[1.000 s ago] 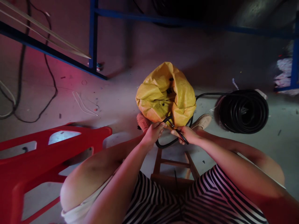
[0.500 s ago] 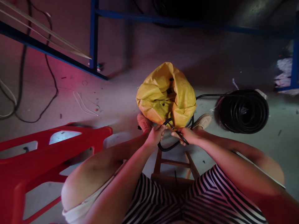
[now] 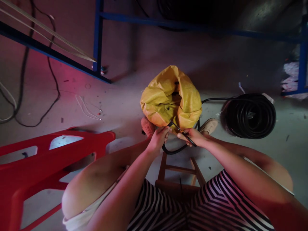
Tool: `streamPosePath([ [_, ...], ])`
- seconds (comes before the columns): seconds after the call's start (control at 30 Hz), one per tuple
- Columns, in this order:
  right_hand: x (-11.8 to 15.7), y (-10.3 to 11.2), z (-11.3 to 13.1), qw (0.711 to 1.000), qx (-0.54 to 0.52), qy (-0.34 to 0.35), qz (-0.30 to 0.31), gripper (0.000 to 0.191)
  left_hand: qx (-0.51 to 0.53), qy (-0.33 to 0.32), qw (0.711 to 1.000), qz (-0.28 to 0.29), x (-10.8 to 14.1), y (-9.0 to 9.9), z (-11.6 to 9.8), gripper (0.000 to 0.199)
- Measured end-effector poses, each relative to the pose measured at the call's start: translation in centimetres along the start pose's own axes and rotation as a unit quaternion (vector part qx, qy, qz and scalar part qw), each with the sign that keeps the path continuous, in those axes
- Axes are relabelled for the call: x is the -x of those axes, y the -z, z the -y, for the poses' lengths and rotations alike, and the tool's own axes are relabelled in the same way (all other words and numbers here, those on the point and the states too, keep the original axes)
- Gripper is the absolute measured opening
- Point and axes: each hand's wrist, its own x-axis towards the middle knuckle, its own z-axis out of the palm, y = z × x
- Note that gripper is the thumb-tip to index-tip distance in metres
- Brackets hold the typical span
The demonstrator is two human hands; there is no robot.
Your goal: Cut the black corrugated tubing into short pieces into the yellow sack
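My left hand (image 3: 160,137) is closed on the end of a black cable (image 3: 175,151), whose tip sticks out above the fingers. The cable loops below both hands. My right hand (image 3: 193,136) is closed around the handles of black-handled scissors (image 3: 190,140) with a touch of orange. Their metal blades point up and left, close to the cable tip; I cannot tell whether they touch it. Just beyond both hands, a crumpled yellow bag (image 3: 189,96) stands on the floor between my feet, its top folded inward around a dark opening.
A coil of black cable (image 3: 251,117) lies on the floor at right, one strand running to the bag. A red plastic stool (image 3: 48,166) is at left, a wooden stool (image 3: 180,169) below me. Blue metal frames (image 3: 98,38) cross the far side. Loose wires (image 3: 84,106) lie at left.
The scissors and my right hand have shifted slightly, and the blades now sit a little differently beside the cable tip. My left hand keeps its hold on the cable.
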Motion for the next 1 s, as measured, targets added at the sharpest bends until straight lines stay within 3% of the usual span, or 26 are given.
streamPosePath([
  [0.23,1.5,0.5,1.8,0.991,0.002,0.136,0.002,0.057,0.041,-0.034,0.998,-0.018,1.4,-1.0,-2.5,0.019],
  [0.63,2.4,-0.3,2.3,0.99,0.062,0.126,-0.013,0.047,0.041,-0.069,0.997,-0.003,2.0,-1.3,-3.1,0.019],
  [1.0,2.7,-0.4,2.8,0.987,0.102,0.12,-0.036,0.047,0.055,-0.044,0.997,-0.032,2.3,-1.3,-3.6,0.017],
])
